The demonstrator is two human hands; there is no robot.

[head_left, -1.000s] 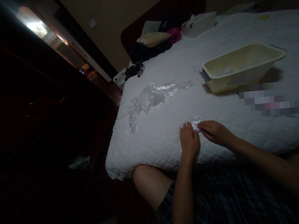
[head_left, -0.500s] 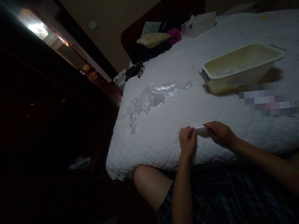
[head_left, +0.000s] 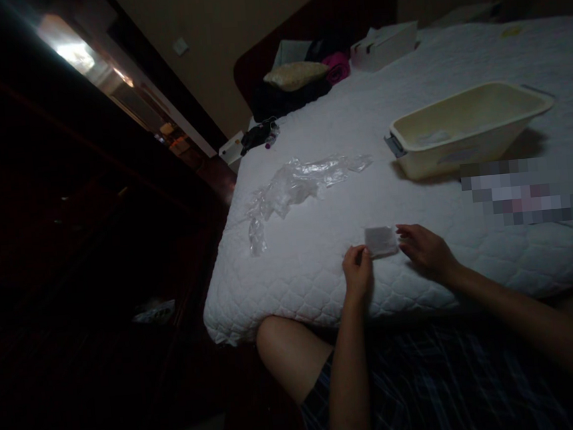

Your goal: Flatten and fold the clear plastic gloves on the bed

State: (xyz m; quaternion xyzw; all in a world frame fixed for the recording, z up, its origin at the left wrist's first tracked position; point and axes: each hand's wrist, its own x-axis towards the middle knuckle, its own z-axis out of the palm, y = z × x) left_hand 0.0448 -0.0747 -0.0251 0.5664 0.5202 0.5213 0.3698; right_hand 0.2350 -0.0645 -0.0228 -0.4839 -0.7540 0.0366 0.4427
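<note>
My left hand (head_left: pixel 358 270) is closed in a pinch on the lower left corner of a small, clear, flat plastic bag (head_left: pixel 382 241), held just above the quilted white bed cover. The bag's flat face is turned up toward me. At its right edge is my right hand (head_left: pixel 427 249), fingers bent and slightly apart; whether the fingertips touch the bag is hard to tell. Beyond my hands, several crumpled clear plastic bags (head_left: pixel 294 182) lie in a loose curved row on the bed.
A cream plastic bin (head_left: pixel 462 154) with grey handles stands on the bed (head_left: pixel 405 198) to the right, some clear plastic inside. Near it lies a pixelated item (head_left: pixel 520 194). A white box (head_left: pixel 386 47), a magenta roll (head_left: pixel 337 68) and a beige cushion (head_left: pixel 297 75) are at the far end.
The small plastic bag has turned from edge-on to flat, its face now showing. My right fingers have loosened from their pinch and shifted slightly up. The loose bags and bin stay put.
</note>
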